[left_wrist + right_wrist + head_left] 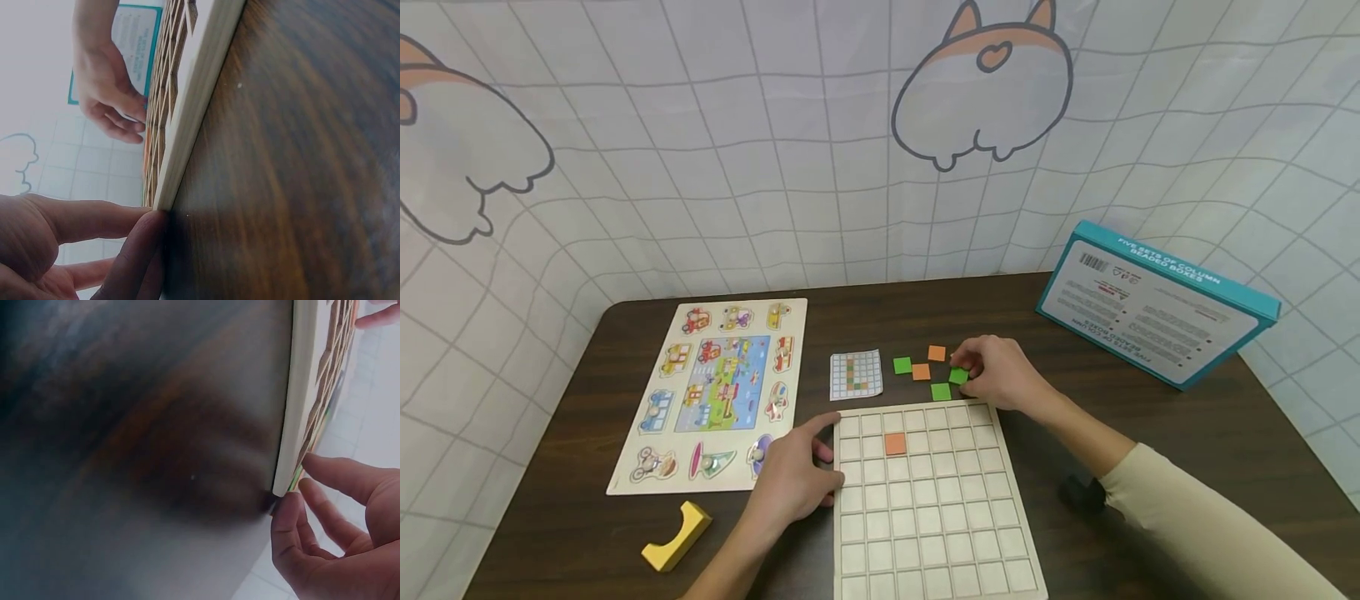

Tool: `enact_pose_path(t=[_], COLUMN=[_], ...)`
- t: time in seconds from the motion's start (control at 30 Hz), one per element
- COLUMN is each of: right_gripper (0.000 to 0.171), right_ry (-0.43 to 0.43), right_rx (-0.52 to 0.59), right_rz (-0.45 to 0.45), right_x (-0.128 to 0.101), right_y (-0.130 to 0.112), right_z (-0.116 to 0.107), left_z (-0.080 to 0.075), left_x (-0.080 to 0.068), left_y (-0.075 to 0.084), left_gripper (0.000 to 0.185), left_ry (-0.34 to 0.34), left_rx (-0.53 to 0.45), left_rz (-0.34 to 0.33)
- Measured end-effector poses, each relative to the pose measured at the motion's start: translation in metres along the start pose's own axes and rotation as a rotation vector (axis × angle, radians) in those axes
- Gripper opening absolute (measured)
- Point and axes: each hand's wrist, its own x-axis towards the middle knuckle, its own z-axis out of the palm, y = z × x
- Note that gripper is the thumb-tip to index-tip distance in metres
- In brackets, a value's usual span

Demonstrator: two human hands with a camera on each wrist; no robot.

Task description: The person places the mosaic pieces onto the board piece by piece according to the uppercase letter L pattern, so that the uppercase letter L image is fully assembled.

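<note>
A pale wooden grid board (925,533) lies at the table's near middle, with one orange tile (895,444) in its second row. My left hand (829,458) rests against the board's left edge, thumb at the far-left corner; in the left wrist view its fingers (134,240) touch the board's side (194,106). Just beyond the board's far-right corner my right hand (964,371) pinches a green tile (958,377). Two orange tiles (936,352) (921,372) and two green tiles (902,365) (941,391) lie loose beside it. In the right wrist view my right hand (297,487) sits at the board's corner (294,425).
A small pattern card (856,375) lies beyond the board. A vehicle peg puzzle (715,392) lies to the left, with a yellow block (676,536) near the front edge. A teal box (1157,304) leans at the back right. A small black object (1082,493) sits by my right forearm.
</note>
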Motion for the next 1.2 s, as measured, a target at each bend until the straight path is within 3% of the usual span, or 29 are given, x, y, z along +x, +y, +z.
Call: enact_pose_path(t=[1.2], right_gripper=[0.028], right_ry=[-0.014], right_rx=[0.024], right_rz=[0.047], right_x=[0.0005], right_y=[-0.0006], right_z=[-0.006], left_z=[0.0014], left_x=[0.0008], left_y=[0.0], left_gripper=[0.077], left_ry=[0.01], left_rx=[0.02], left_rz=[0.006])
